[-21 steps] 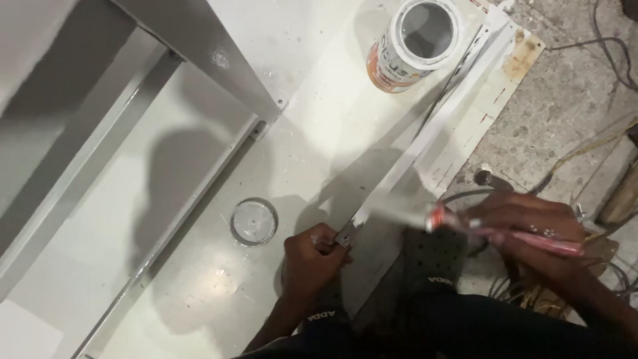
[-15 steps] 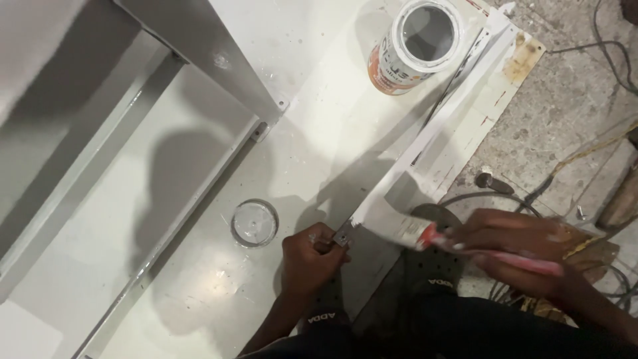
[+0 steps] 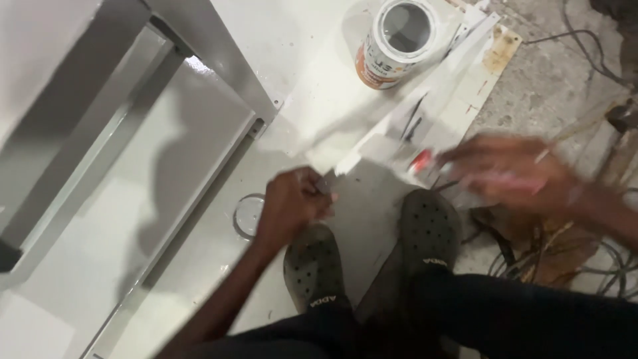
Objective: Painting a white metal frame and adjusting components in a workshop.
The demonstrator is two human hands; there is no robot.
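While the left hand (image 3: 292,203) pinches the strip's (image 3: 405,126) near end, the blurred right hand (image 3: 512,176) grips a pink-handled brush (image 3: 465,174) beside it.

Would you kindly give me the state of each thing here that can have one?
Paint can: open, upright, lid off.
Round lid: lying flat on the painted sheet.
White strip: lying flat, near end pinched by the left hand.
Paintbrush: blurred, gripped by the right hand.
Grey panel: glossy, apparently wet.
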